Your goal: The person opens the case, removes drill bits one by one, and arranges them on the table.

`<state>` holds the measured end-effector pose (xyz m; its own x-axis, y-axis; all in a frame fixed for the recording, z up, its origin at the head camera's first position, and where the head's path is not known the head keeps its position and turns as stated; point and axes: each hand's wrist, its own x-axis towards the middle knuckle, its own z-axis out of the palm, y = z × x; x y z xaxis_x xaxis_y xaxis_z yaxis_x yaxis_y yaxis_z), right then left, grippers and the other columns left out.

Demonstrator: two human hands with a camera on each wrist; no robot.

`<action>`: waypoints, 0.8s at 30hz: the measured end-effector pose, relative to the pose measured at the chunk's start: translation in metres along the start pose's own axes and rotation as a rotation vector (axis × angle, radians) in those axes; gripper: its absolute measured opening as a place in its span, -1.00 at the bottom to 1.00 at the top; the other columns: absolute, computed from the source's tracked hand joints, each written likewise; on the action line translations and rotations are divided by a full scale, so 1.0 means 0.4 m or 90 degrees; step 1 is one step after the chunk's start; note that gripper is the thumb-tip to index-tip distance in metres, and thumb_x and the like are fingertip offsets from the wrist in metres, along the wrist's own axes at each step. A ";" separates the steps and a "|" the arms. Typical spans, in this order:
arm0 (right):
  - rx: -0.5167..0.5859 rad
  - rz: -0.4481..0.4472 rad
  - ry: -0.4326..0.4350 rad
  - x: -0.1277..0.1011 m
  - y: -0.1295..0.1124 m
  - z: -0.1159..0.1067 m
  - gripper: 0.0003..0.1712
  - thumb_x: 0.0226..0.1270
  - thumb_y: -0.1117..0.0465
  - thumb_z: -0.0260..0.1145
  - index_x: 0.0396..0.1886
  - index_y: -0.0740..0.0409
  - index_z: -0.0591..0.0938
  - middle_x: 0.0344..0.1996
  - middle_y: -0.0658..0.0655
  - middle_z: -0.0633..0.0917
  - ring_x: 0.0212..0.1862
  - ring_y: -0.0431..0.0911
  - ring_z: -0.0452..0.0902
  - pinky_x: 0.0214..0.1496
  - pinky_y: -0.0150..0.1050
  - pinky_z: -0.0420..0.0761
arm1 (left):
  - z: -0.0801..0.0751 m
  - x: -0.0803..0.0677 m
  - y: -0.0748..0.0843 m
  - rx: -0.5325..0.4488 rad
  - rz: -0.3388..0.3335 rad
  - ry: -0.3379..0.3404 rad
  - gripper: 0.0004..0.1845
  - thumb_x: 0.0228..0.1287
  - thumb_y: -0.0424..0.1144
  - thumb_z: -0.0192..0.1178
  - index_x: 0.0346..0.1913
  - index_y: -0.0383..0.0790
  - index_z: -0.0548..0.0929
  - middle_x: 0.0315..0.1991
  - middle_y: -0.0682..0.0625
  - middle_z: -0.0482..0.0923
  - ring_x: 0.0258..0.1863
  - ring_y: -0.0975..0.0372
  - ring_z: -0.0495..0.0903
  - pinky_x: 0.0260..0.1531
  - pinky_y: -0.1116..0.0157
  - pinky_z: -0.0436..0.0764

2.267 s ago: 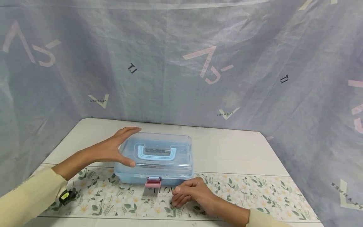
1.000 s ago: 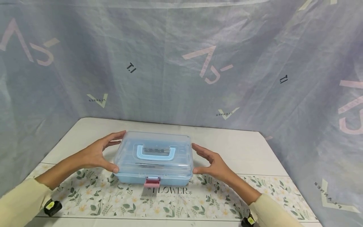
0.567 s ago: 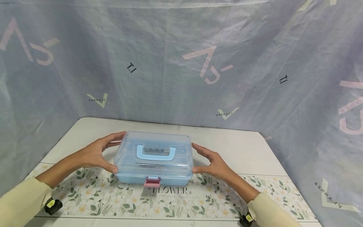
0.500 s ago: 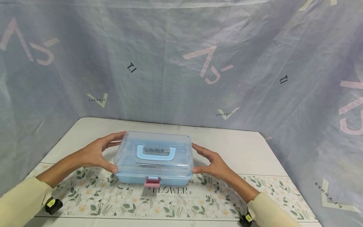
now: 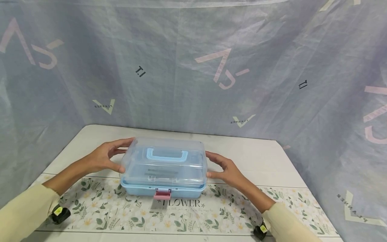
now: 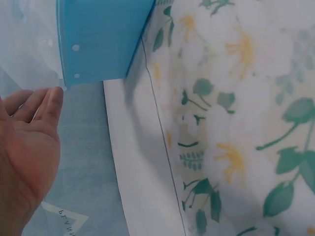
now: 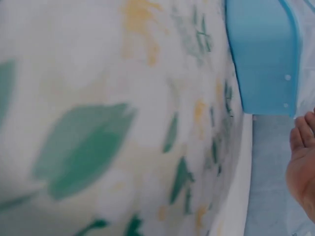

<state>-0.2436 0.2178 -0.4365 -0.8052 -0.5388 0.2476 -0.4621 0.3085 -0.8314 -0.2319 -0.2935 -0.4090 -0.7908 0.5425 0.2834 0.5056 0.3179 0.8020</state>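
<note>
Left hand (image 5: 104, 158) pinching left end of clear lid (image 5: 164, 161): thumb on near corner, fingers curled over far corner. Right hand (image 5: 225, 169) mirrored on right end, thumb near, fingers far. Both gripping the lid, not the blue base (image 5: 163, 191).

Lid front edge raised off base, visible gap along the front; rear edge looks down, so apparently hinged at the back. Pink latch (image 5: 162, 194) hanging at front centre of base, not engaged on lid. Blue handle (image 5: 167, 155) lying flat on lid top.

Box long axis running left-right, squarely between the hands; both equally near, one per short end. Box front half on floral mat (image 5: 211, 215), rear half on white table (image 5: 242, 158).

Left wrist view: fingertips (image 6: 49, 98) just beside base corner (image 6: 98, 39). Right wrist view: blurred, blue corner (image 7: 263, 54) near hand edge (image 7: 302, 167); grip not readable there.
</note>
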 end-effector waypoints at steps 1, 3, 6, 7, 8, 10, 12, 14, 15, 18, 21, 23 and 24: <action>0.001 0.000 0.003 0.003 -0.002 -0.002 -0.10 0.49 0.08 0.62 0.73 0.10 0.49 0.68 0.27 0.52 0.71 0.41 0.37 0.70 0.56 0.30 | -0.002 0.003 0.000 0.002 -0.003 -0.002 0.10 0.25 -0.40 0.64 0.80 -0.29 0.27 0.78 -0.20 0.29 0.47 0.69 0.44 0.39 0.48 0.60; 0.000 -0.001 0.006 0.009 -0.006 -0.006 -0.15 0.54 0.05 0.58 0.71 0.14 0.50 0.65 0.30 0.54 0.67 0.42 0.42 0.69 0.53 0.35 | -0.006 0.007 0.003 0.012 -0.014 -0.004 0.02 0.38 -0.34 0.56 0.80 -0.26 0.27 0.78 -0.35 0.23 0.46 0.71 0.41 0.35 0.48 0.59; 0.011 0.002 0.010 0.016 -0.010 -0.009 -0.19 0.59 0.00 0.54 0.68 0.17 0.52 0.62 0.34 0.56 0.64 0.43 0.45 0.65 0.54 0.39 | -0.010 0.012 0.009 0.025 -0.033 -0.005 -0.08 0.53 -0.23 0.46 0.81 -0.23 0.26 0.77 -0.41 0.21 0.43 0.72 0.40 0.31 0.45 0.60; 0.016 0.004 0.012 0.018 -0.011 -0.010 -0.20 0.60 -0.02 0.53 0.67 0.17 0.52 0.62 0.34 0.57 0.64 0.42 0.46 0.64 0.54 0.40 | -0.011 0.014 0.012 0.028 -0.039 -0.004 -0.11 0.56 -0.20 0.43 0.81 -0.23 0.26 0.77 -0.40 0.22 0.43 0.72 0.39 0.29 0.46 0.61; 0.019 0.005 0.016 0.019 -0.012 -0.010 -0.21 0.61 -0.05 0.52 0.67 0.17 0.53 0.61 0.35 0.57 0.63 0.43 0.46 0.63 0.54 0.42 | -0.011 0.015 0.014 0.030 -0.043 -0.003 -0.13 0.60 -0.18 0.40 0.81 -0.24 0.26 0.77 -0.41 0.22 0.42 0.73 0.39 0.28 0.46 0.61; 0.027 0.006 0.023 0.022 -0.014 -0.009 -0.22 0.63 -0.08 0.50 0.65 0.18 0.54 0.60 0.35 0.58 0.63 0.42 0.46 0.62 0.54 0.44 | -0.010 0.017 0.017 0.026 -0.048 -0.002 -0.17 0.65 -0.17 0.33 0.80 -0.28 0.25 0.76 -0.44 0.22 0.39 0.72 0.43 0.25 0.45 0.65; 0.032 0.010 0.031 0.025 -0.015 -0.007 -0.23 0.65 -0.10 0.47 0.64 0.18 0.55 0.60 0.34 0.58 0.64 0.41 0.46 0.61 0.51 0.48 | -0.009 0.018 0.018 0.023 -0.053 0.001 -0.21 0.70 -0.16 0.26 0.80 -0.32 0.23 0.75 -0.48 0.21 0.37 0.73 0.46 0.23 0.45 0.67; 0.034 0.012 0.038 0.025 -0.015 -0.004 -0.25 0.67 -0.12 0.45 0.62 0.18 0.56 0.61 0.33 0.57 0.65 0.39 0.45 0.61 0.47 0.50 | -0.007 0.019 0.019 0.016 -0.058 0.001 -0.23 0.74 -0.16 0.19 0.81 -0.36 0.21 0.74 -0.50 0.20 0.34 0.70 0.50 0.22 0.43 0.68; 0.035 0.012 0.040 0.025 -0.013 -0.003 -0.26 0.68 -0.13 0.43 0.62 0.18 0.56 0.61 0.32 0.57 0.65 0.39 0.45 0.61 0.46 0.50 | -0.007 0.019 0.019 0.013 -0.060 0.002 -0.24 0.75 -0.16 0.16 0.81 -0.37 0.20 0.74 -0.50 0.20 0.33 0.69 0.51 0.21 0.43 0.68; 0.037 -0.001 0.040 0.024 -0.006 -0.003 -0.17 0.64 -0.26 0.45 0.61 0.18 0.57 0.62 0.31 0.56 0.67 0.21 0.48 0.69 0.24 0.52 | -0.007 0.020 0.024 0.014 -0.069 0.003 -0.24 0.77 -0.14 0.11 0.81 -0.37 0.18 0.74 -0.49 0.20 0.32 0.67 0.51 0.21 0.42 0.67; 0.029 -0.022 0.034 0.025 0.004 -0.007 -0.10 0.52 -0.29 0.54 0.59 0.17 0.59 0.61 0.30 0.57 0.64 -0.02 0.52 0.74 0.02 0.49 | -0.010 0.020 0.030 0.024 -0.080 0.003 -0.25 0.78 -0.12 0.09 0.81 -0.35 0.18 0.76 -0.46 0.19 0.35 0.64 0.48 0.22 0.44 0.65; 0.014 -0.037 0.035 0.029 0.010 -0.009 -0.11 0.45 -0.24 0.60 0.57 0.15 0.61 0.59 0.28 0.60 0.61 -0.16 0.55 0.74 -0.15 0.48 | -0.012 0.021 0.034 0.030 -0.088 0.003 -0.26 0.79 -0.11 0.07 0.81 -0.35 0.18 0.77 -0.45 0.18 0.45 0.45 0.52 0.23 0.44 0.64; 0.002 -0.044 0.038 0.031 0.012 -0.009 -0.15 0.44 -0.18 0.62 0.56 0.13 0.62 0.58 0.26 0.62 0.59 -0.19 0.57 0.73 -0.10 0.49 | -0.013 0.021 0.036 0.034 -0.091 0.002 -0.26 0.79 -0.11 0.06 0.82 -0.35 0.18 0.77 -0.45 0.17 0.50 0.31 0.53 0.25 0.41 0.65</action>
<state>-0.2572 0.2155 -0.4358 -0.7927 -0.5106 0.3331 -0.5157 0.2703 -0.8130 -0.2330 -0.2882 -0.3924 -0.8573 0.4858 0.1705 0.4052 0.4321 0.8057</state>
